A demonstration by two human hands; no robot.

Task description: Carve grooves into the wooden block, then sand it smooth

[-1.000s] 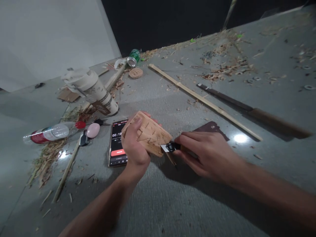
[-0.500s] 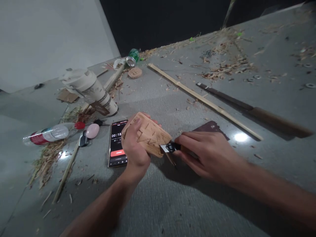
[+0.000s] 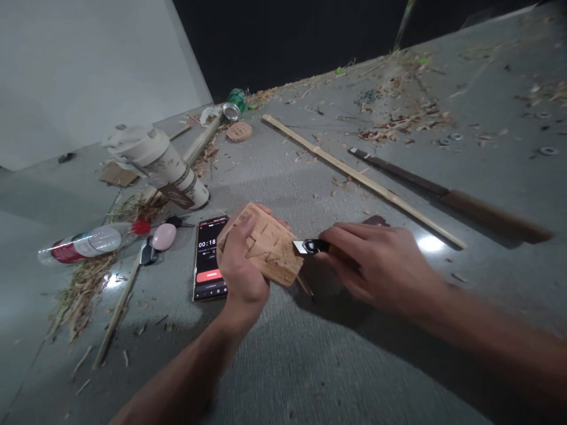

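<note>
Just above the grey floor (image 3: 283, 354), L hand (image 3: 239, 265) is gripping a wood block (image 3: 268, 248), fingers wrapped round its left end. R hand (image 3: 381, 265) is clenching a small knife (image 3: 310, 246), blade tip touching the block's right edge. To do this well: be keeping L thumb clear of the blade & taking shallow cuts w/ the grain. Block is looking pale tan, w/ short carved lines on top, phone (image 3: 210, 260) lying just behind it

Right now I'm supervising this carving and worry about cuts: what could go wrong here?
The knife blade touches the block's edge and points toward the left hand gripping it; a slip could cut those fingers. The block is held up, not braced on the floor, so it may twist. The phone lies just beside the block and could get hit.
</note>
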